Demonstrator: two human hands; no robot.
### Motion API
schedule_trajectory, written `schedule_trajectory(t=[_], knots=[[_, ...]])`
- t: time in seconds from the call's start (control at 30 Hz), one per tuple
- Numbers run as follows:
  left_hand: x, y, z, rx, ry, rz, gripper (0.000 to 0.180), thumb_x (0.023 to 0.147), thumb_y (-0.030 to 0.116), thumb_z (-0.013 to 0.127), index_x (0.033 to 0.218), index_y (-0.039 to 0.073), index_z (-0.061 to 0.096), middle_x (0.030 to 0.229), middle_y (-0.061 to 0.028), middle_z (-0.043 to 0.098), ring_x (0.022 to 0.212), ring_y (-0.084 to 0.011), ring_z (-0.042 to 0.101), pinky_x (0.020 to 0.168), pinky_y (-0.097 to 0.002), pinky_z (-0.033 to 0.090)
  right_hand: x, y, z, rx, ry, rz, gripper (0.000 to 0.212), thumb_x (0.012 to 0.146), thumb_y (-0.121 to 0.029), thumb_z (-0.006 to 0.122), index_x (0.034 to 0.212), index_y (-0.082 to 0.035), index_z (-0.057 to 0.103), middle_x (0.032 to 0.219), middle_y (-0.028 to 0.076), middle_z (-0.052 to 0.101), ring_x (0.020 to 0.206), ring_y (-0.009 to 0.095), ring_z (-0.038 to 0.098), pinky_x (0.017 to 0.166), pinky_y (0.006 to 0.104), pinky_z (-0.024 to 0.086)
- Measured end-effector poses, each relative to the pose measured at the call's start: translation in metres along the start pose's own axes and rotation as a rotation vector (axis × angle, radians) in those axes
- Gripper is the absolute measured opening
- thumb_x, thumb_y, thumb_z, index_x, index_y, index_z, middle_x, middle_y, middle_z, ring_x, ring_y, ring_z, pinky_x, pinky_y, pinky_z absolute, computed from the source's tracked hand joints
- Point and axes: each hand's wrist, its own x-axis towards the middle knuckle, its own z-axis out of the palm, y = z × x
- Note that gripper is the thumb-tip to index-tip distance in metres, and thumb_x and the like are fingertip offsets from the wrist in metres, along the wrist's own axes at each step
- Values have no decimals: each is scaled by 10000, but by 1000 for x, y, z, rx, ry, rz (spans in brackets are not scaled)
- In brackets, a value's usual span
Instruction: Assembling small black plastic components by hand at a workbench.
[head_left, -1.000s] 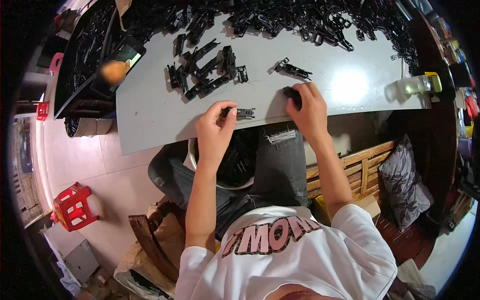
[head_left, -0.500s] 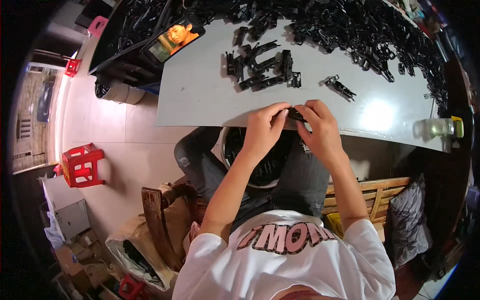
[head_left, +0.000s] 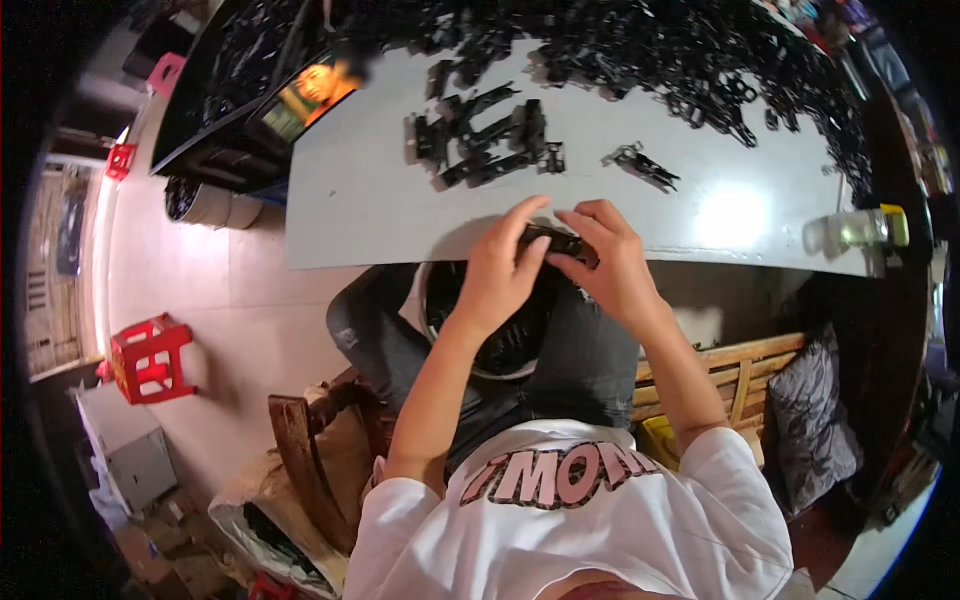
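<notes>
Above the near edge of the white table [head_left: 375, 215], both hands are closed around a small black clip-like part [head_left: 556, 239]. My left hand [head_left: 500, 270] pinches its left end, with the thumb along its near side. On its right end are the thumb and fingers of my right hand [head_left: 615, 265], partly covering it. Beyond the hands lies a loose cluster of similar black parts [head_left: 485, 135]. A single black part [head_left: 645, 167] rests to its right. The exact shape of the held part is too small to make out.
Black parts are heaped [head_left: 690, 60] along the table's far side. A phone with a lit screen [head_left: 305, 100] leans at the left. A clear container with a yellow end [head_left: 855, 231] lies at the right. Between my legs sits a round tub [head_left: 424, 305] holding dark pieces. A red stool [head_left: 150, 358] stands left.
The view has shifted, so the table's things appear farther left. My hands have tilted the black part, and more of it shows between my fingers. The loose parts lie as before.
</notes>
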Motion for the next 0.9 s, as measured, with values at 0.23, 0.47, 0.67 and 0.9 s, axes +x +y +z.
schedule_trajectory(t=[0.23,0.47,0.67,0.9], knots=[[-4,3,-3,-108,-61,101,351,896,120,550,1236,45,510,1097,-155,606,1001,-283,587,855,-338,444,-7,16,-4,516,-161,295,209,776,-81,750,806,3,560,707,-27,549,647,24,484,540,191,389],[-10,1,-11,-107,-72,87,286,899,115,533,1173,36,547,1067,-135,609,933,-264,605,807,-307,459,-9,13,7,539,-145,273,200,786,-77,739,794,-13,550,681,-51,525,614,4,455,520,179,357],[-17,7,-15,-228,-43,65,292,966,238,481,1158,27,539,813,-20,564,604,-53,466,573,-208,409,-8,2,-3,861,-309,238,195,853,-147,688,868,16,581,735,-13,566,659,37,515,580,201,422],[-23,-2,-14,-169,0,53,169,905,93,503,1041,13,564,868,-85,590,728,-166,550,705,-282,449,0,9,-8,598,-157,160,214,853,-199,678,830,-4,593,745,23,592,673,87,557,583,237,431]])
